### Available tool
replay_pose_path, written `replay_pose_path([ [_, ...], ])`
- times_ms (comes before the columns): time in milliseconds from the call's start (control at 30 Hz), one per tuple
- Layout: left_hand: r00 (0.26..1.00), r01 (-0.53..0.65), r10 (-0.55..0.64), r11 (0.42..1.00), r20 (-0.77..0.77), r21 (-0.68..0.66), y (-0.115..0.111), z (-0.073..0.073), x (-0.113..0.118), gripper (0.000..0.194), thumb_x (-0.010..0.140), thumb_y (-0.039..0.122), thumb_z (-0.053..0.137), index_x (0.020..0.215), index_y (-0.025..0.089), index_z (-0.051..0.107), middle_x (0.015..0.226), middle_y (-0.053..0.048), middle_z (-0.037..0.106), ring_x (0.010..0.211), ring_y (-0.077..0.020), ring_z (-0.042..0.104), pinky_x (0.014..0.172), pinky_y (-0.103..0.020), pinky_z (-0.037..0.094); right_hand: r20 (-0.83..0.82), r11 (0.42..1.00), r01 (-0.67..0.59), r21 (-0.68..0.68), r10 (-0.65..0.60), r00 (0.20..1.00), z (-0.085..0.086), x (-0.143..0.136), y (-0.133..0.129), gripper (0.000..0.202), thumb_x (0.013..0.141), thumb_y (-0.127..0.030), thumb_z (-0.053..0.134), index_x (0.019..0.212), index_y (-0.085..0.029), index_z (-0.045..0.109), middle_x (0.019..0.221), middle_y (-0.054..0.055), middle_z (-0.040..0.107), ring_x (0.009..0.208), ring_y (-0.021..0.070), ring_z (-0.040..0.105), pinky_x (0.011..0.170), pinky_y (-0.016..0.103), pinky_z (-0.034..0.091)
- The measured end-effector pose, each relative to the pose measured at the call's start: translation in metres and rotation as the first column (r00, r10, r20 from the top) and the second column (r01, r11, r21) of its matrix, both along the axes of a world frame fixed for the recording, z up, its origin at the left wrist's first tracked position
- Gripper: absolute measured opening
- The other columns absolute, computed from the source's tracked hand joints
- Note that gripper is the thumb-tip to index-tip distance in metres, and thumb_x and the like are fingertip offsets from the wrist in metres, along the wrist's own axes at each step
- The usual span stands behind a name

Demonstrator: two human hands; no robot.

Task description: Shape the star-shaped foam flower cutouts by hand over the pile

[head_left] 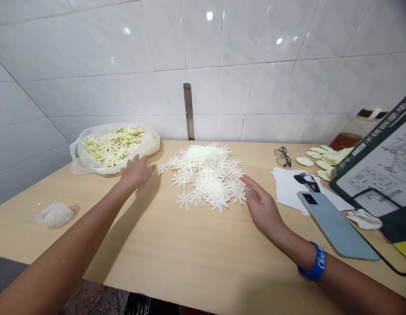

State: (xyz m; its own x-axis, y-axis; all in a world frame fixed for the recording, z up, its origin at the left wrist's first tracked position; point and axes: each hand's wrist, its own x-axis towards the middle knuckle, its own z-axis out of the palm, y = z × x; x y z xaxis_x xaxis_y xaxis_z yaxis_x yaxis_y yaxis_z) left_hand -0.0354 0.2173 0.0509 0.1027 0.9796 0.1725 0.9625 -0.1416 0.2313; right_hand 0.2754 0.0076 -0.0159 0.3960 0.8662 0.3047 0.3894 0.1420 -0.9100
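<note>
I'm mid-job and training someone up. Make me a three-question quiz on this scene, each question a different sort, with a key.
1. True or false: the right hand has a blue wristband at its wrist.
2. Which lies closest to the left hand?
A) the glasses
B) the plastic bag of flower shapes
C) the tall metal strip
3. Fill in the blank: the pale blue phone overlaps a white sheet of ____.

Key: 1 true; 2 B; 3 paper.
</note>
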Motion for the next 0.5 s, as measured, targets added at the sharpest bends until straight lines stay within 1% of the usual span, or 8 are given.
replay_pose_path([
  [33,0.998,-0.060,0.058,0.997,-0.038,-0.047,0.001,-0.009,-0.016,0.061,0.084,0.050,0.049,0.135,0.017,0.050,0.154,-0.020,0.032,0.137,-0.0506,0.029,0.100,-0.072,0.029,-0.001,1.000,-0.005,0.006,0.005,1.000,0.000,-0.001,0.000,0.039,0.091,-0.027,0.049,0.128,-0.028,0.060,0.151,0.004,0.045,0.143,0.0222,0.034,0.117,0.044,0.029],
  [67,0.996,-0.070,0.067,0.996,-0.059,-0.053,-0.001,-0.019,-0.030,0.061,0.085,0.052,0.045,0.133,0.016,0.052,0.154,-0.021,0.032,0.137,-0.0508,0.029,0.100,-0.072,0.029,-0.002,1.000,-0.011,0.009,0.011,1.000,-0.001,-0.002,-0.001,0.038,0.091,-0.026,0.049,0.127,-0.028,0.061,0.151,0.004,0.045,0.143,0.0217,0.034,0.117,0.044,0.029],
  [100,0.997,-0.053,0.052,0.998,-0.052,-0.017,-0.004,-0.028,-0.040,0.057,0.087,0.050,0.040,0.130,0.015,0.054,0.152,-0.020,0.037,0.136,-0.0470,0.033,0.102,-0.068,0.029,-0.004,1.000,-0.020,0.009,0.020,1.000,-0.001,-0.003,-0.001,0.037,0.091,-0.026,0.048,0.126,-0.028,0.061,0.150,0.004,0.046,0.143,0.0212,0.034,0.116,0.044,0.030],
  [167,0.997,0.076,-0.075,0.997,-0.022,0.017,-0.011,-0.041,-0.051,0.050,0.088,0.043,0.037,0.122,0.014,0.059,0.139,-0.018,0.053,0.129,-0.0355,0.046,0.106,-0.051,0.035,-0.015,0.999,-0.034,0.007,0.034,0.999,-0.001,-0.004,0.000,0.036,0.091,-0.026,0.048,0.124,-0.028,0.062,0.148,0.004,0.048,0.142,0.0209,0.036,0.115,0.045,0.032],
  [200,0.997,0.076,-0.076,0.996,0.000,0.036,-0.015,-0.044,-0.053,0.047,0.088,0.043,0.038,0.117,0.014,0.062,0.132,-0.017,0.059,0.123,-0.0334,0.051,0.103,-0.046,0.038,-0.021,0.999,-0.037,0.007,0.037,0.999,-0.001,-0.004,0.000,0.035,0.091,-0.026,0.048,0.123,-0.028,0.062,0.147,0.005,0.050,0.141,0.0211,0.037,0.114,0.045,0.033],
  [333,0.997,0.067,-0.071,0.991,0.029,0.119,-0.024,-0.042,-0.051,0.037,0.084,0.044,0.044,0.095,0.017,0.067,0.108,-0.014,0.069,0.106,-0.0325,0.058,0.092,-0.041,0.043,-0.030,1.000,-0.024,-0.001,0.024,0.999,-0.001,-0.003,0.001,0.031,0.090,-0.027,0.049,0.117,-0.027,0.064,0.138,0.006,0.058,0.136,0.0233,0.045,0.111,0.045,0.036],
  [433,0.990,0.065,-0.085,0.983,0.113,0.171,-0.031,-0.034,-0.046,0.034,0.085,0.043,0.045,0.094,0.018,0.066,0.107,-0.011,0.068,0.104,-0.0299,0.059,0.090,-0.038,0.044,-0.012,1.000,-0.010,-0.017,0.009,1.000,0.000,-0.002,0.001,0.028,0.089,-0.028,0.050,0.114,-0.025,0.064,0.130,0.008,0.063,0.129,0.0255,0.051,0.109,0.047,0.037],
  [500,0.973,0.090,-0.130,0.974,0.192,0.206,-0.041,-0.027,-0.034,0.034,0.087,0.043,0.044,0.096,0.018,0.065,0.106,-0.010,0.068,0.102,-0.0274,0.059,0.088,-0.037,0.045,-0.004,1.000,-0.003,-0.002,0.003,1.000,0.002,-0.004,0.000,0.026,0.090,-0.029,0.050,0.111,-0.024,0.065,0.126,0.008,0.065,0.125,0.0267,0.053,0.107,0.047,0.039],
])
